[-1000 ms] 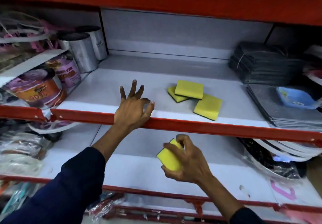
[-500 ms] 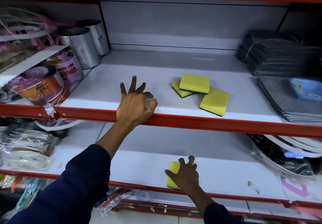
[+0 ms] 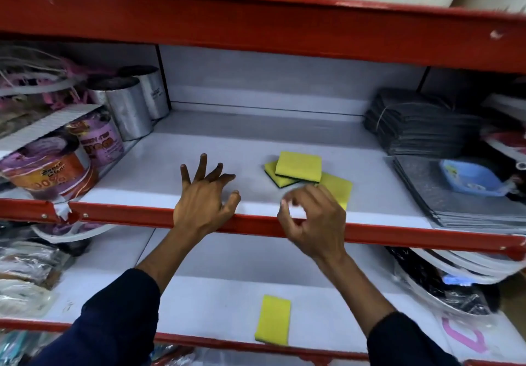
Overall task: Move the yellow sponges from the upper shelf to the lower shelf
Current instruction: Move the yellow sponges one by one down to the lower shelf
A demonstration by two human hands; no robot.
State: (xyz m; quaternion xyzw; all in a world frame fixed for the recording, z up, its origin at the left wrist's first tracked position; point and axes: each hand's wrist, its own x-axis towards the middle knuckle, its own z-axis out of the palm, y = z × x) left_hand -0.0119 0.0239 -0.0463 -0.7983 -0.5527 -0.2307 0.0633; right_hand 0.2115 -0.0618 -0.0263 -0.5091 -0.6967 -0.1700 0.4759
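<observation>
Three yellow sponges lie on the upper shelf: a top sponge rests across a lower one, and a third sponge sits to their right, partly hidden by my right hand. One yellow sponge lies flat on the lower shelf near its front edge. My left hand rests on the upper shelf's red front rail with fingers spread. My right hand is raised in front of the rail, fingers loosely curled, holding nothing, just short of the third sponge.
Metal cans and labelled tubs crowd the upper shelf's left side. Stacked dark cloths, grey sheets and a blue tray fill the right. Packaged goods sit lower left, plates lower right.
My right hand let go of a sponge on the lower shelf and rose to the upper shelf's rail near the remaining sponges. The left hand stayed on the rail.
</observation>
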